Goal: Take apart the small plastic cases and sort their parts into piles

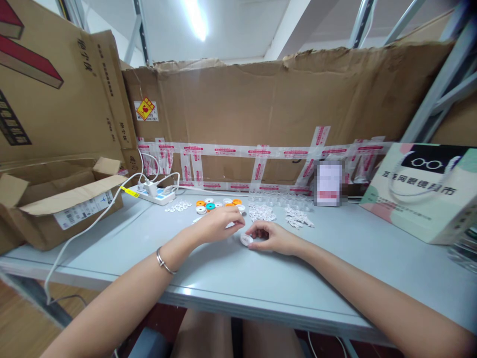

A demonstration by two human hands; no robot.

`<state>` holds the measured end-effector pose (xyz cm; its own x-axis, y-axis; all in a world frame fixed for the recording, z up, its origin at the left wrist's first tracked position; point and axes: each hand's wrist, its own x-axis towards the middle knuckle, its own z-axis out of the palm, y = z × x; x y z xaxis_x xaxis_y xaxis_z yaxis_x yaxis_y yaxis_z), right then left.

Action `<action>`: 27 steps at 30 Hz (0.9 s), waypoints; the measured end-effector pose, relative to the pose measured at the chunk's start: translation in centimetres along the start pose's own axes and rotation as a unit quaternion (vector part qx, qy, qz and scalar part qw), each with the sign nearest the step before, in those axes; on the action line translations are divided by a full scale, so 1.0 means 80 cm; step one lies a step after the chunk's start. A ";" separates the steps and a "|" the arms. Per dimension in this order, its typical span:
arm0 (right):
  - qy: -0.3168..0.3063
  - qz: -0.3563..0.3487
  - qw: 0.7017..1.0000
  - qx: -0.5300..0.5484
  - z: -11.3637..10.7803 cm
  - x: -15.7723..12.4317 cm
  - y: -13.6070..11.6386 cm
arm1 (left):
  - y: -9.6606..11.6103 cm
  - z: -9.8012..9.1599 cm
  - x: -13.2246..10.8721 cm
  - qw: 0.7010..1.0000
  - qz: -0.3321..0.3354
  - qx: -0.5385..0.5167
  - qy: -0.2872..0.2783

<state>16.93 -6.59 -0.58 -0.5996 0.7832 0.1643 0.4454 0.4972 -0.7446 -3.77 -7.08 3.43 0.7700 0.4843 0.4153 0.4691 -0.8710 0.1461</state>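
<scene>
My right hand [275, 237] grips a small white round plastic piece [246, 240], tilted on edge above the table, between thumb and fingers. Just above and left of that piece, my left hand [222, 222] is pinched, thumb against fingertips; whatever it holds, if anything, is too small to make out. Behind my left hand lie several round plastic pieces in white, orange and teal, among them a teal one [210, 206]. Beyond my right hand are two heaps of small white parts, one on the left [262, 213] and one on the right [298, 218].
Small white rings [178, 207] lie near a white power strip [158, 195] with cables. Clear round pieces [274, 200] line the table's back, beside a propped, blurred screen [328, 184]. An open cardboard box [85, 211] stands left, a printed paper bag [417, 199] right.
</scene>
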 end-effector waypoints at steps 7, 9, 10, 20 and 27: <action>0.008 -0.011 1.000 -0.015 0.002 0.002 0.001 | 0.007 0.012 0.005 0.997 -0.014 -0.032 -0.076; 0.003 -0.014 1.000 -0.014 0.002 0.002 0.002 | 0.007 0.017 0.007 0.995 -0.021 -0.026 -0.090; 0.002 -0.016 1.000 -0.015 0.002 0.003 0.003 | 0.007 0.019 0.008 0.995 -0.023 -0.019 -0.095; 0.008 -0.029 0.999 -0.022 0.003 0.003 0.005 | 0.006 0.027 0.008 0.978 0.055 0.190 -0.070; 0.014 -0.031 0.999 -0.020 0.003 0.003 0.006 | 0.009 0.031 0.007 0.955 0.106 0.272 -0.052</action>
<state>16.82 -6.26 -1.03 -0.6080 0.7606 0.2279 0.4352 0.5593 -0.7056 -1.95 -7.21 1.51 0.8981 0.3315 0.2888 0.4312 -0.7929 -0.4306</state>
